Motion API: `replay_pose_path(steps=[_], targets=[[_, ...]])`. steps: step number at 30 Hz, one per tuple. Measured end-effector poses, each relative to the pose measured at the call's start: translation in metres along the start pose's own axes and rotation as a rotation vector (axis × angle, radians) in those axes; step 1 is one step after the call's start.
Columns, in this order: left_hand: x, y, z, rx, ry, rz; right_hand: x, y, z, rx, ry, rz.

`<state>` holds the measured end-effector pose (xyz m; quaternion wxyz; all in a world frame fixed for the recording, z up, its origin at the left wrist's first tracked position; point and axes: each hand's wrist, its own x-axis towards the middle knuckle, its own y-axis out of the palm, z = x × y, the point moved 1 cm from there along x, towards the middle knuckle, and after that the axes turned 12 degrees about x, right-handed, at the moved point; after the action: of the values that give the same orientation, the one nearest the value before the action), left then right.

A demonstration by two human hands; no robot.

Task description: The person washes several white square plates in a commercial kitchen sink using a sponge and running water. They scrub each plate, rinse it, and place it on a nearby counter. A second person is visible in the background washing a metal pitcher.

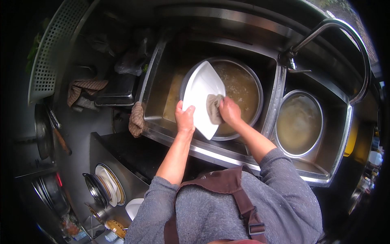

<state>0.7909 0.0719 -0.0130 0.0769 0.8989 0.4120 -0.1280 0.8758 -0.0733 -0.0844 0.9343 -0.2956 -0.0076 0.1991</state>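
My left hand (185, 117) grips the lower left edge of a white angular serving dish (199, 91), which is tilted over a round metal basin (259, 88) of cloudy, brownish water. In my right hand (230, 110) is a bunched beige cloth (214, 108), pressed against the dish's right side. The basin stands in the left bowl of a stainless steel double sink (198, 149). Part of the basin's rim is hidden behind the dish.
A second basin (320, 122) of cloudy water sits in the right sink bowl, near a curved faucet (362, 61). A brown striped cloth (136, 120) hangs at the sink's left corner. Stacked plates (114, 186) and a perforated white basket (45, 70) are at the left.
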Motion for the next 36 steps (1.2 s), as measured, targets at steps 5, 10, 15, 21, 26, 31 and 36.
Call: replay_pose_path(steps=[5, 10, 15, 21, 26, 31, 36], targets=[[0.012, 0.001, -0.001, 0.072, 0.140, -0.091, -0.051, -0.007, 0.050, 0.183, -0.065, 0.298], [0.005, -0.010, -0.025, 0.162, 0.220, 0.025, -0.027, -0.010, 0.021, -0.038, -0.303, 0.400], [-0.002, -0.037, -0.042, 0.152, 0.112, 0.076, 0.033, -0.021, -0.001, -0.144, -0.254, 0.069], [-0.001, -0.051, -0.029, -0.122, -0.224, 0.117, 0.015, -0.044, -0.027, 0.420, 0.108, 0.003], [-0.005, -0.042, 0.017, 0.145, -0.385, 0.180, -0.030, -0.061, 0.028, 1.155, 0.707, 0.315], [-0.045, -0.029, -0.019, 1.033, 0.467, 0.716, -0.009, -0.074, 0.019, 0.962, 0.850, 0.369], [-0.058, -0.014, -0.018, 0.835, 0.398, 0.523, 0.031, -0.068, 0.028, 0.929, 0.759, 0.649]])
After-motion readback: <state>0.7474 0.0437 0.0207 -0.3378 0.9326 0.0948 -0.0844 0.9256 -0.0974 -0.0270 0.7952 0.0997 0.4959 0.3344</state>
